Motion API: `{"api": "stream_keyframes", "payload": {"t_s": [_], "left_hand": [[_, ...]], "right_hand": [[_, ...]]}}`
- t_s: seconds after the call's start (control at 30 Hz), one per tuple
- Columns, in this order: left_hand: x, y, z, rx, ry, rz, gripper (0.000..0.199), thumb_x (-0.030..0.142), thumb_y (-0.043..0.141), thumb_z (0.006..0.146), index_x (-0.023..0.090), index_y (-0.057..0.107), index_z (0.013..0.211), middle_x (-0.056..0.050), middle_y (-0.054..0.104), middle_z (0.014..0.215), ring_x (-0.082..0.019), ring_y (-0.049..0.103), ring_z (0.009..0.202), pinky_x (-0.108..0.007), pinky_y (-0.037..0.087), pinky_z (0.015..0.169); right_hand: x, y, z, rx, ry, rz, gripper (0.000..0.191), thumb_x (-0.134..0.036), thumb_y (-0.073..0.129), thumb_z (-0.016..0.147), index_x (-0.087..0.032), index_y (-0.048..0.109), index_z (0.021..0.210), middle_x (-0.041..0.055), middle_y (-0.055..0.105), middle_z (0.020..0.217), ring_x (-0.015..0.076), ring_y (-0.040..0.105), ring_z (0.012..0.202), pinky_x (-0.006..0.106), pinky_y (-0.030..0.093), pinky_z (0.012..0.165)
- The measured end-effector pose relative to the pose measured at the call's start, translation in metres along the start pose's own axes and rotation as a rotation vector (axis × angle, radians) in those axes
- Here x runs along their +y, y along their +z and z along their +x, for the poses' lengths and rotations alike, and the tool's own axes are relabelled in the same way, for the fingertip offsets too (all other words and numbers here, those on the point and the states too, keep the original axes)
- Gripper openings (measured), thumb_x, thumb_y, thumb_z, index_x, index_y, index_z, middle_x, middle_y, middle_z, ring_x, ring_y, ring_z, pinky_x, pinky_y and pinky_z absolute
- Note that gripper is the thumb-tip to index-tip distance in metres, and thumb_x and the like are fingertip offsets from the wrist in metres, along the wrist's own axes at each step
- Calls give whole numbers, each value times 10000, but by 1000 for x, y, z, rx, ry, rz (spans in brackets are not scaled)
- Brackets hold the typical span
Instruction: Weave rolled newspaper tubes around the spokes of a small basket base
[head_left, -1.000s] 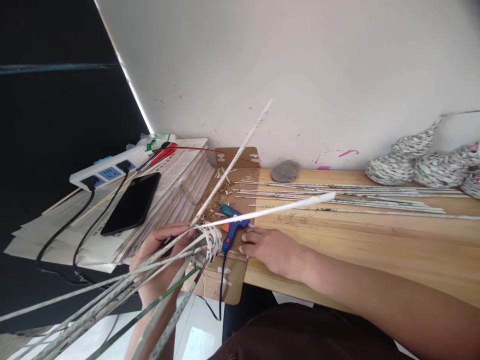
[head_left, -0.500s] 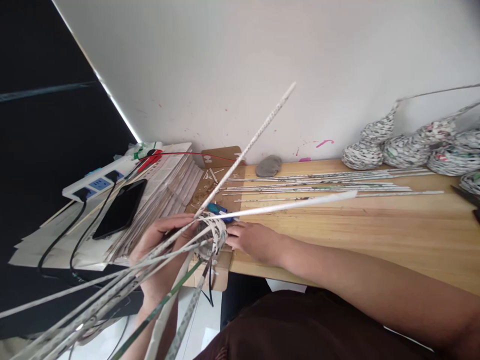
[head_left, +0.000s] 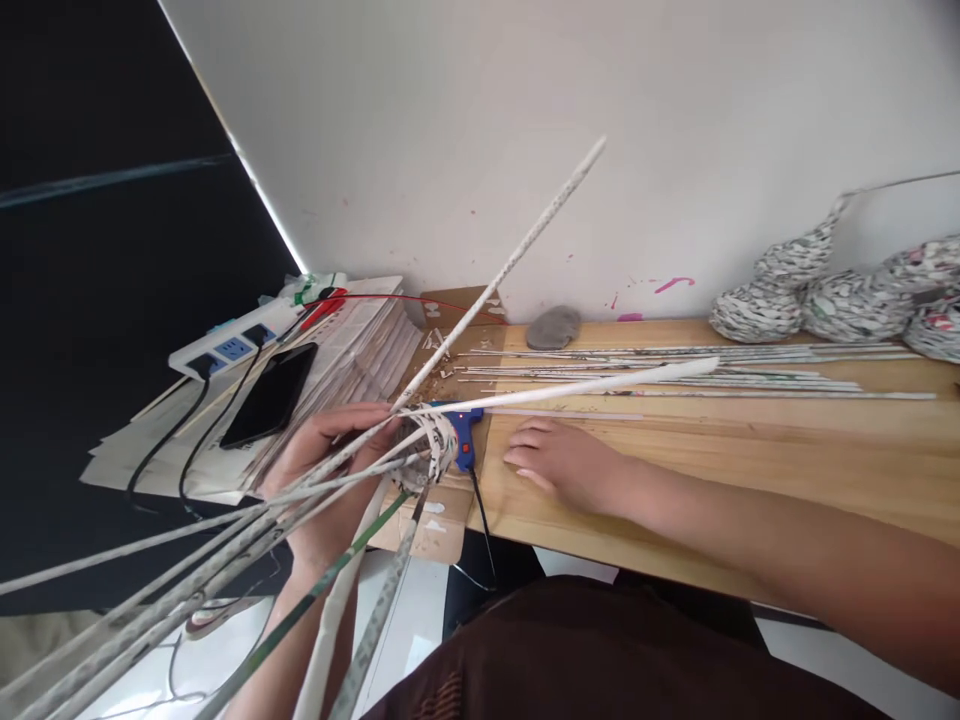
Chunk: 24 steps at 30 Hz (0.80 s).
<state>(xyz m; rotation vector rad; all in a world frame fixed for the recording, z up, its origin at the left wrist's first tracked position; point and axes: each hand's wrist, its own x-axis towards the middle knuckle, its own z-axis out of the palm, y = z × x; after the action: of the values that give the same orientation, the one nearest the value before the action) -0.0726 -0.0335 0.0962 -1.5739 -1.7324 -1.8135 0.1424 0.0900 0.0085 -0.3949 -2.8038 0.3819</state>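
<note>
My left hand (head_left: 330,470) is closed on a small woven paper basket (head_left: 439,440), round in shape, with long rolled paper tubes fanning out of it. Most of these tubes run toward the lower left; one patterned tube (head_left: 510,260) points up toward the wall and a white one (head_left: 600,387) points right. Just right of the weave lies a blue glue gun (head_left: 466,440), partly hidden behind it, with a pale glue stick (head_left: 562,413) reaching out to the right. My right hand (head_left: 559,460) rests on the tabletop beside the glue gun, fingers loosely extended, nothing visible in them.
Several loose paper tubes (head_left: 675,378) lie along the wooden table (head_left: 750,450). A grey stone-like lump (head_left: 553,327) sits by the wall, woven gourd shapes (head_left: 757,300) at right. Stacked paper (head_left: 360,340) bears a phone (head_left: 270,395) and power strip (head_left: 225,340).
My right hand has moved right, away from the basket and glue gun. The glue gun has been shifted and shows more fully. My left hand keeps its hold; the view has turned slightly left.
</note>
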Motion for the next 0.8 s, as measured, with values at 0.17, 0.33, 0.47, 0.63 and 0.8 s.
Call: {"api": "stream_keyframes", "payload": {"t_s": [0.17,0.33,0.47,0.63,0.8], "left_hand": [[3,3,4,78,-23,-15,89,239,783,777,242,704,816,-2,739,858,-199,709,820,-387,597,756],[-4,-4,0,85,-68,21,122,280,800,769,226,699,811,-9,733,868,-196,703,834,-394,588,802],[-9,-9,-2,71,-72,48,111,263,797,773,222,702,812,-17,733,872,-195,698,816,-401,590,812],[-14,-12,-3,115,-64,85,77,286,751,797,227,705,816,42,730,847,-179,690,822,-416,562,791],[-21,-6,-8,116,-90,49,108,297,786,773,231,705,802,7,738,843,-197,694,798,-416,574,761]], "right_hand": [[-12,-3,-5,-23,-27,100,376,-267,373,1037,-172,629,1296,105,696,1125,237,564,1118,409,439,1010],[-32,10,25,-52,3,44,516,-467,475,987,-238,504,1448,117,651,1019,280,534,1006,439,462,909],[-45,24,41,29,66,29,481,-540,559,920,-259,635,1303,129,602,1028,297,490,1020,440,433,904],[-42,28,45,95,139,35,284,-315,509,953,-229,683,1160,103,597,908,249,479,916,395,409,875],[-22,26,57,156,213,14,294,-211,450,960,-178,701,1110,107,640,867,226,509,864,380,402,884]]}}
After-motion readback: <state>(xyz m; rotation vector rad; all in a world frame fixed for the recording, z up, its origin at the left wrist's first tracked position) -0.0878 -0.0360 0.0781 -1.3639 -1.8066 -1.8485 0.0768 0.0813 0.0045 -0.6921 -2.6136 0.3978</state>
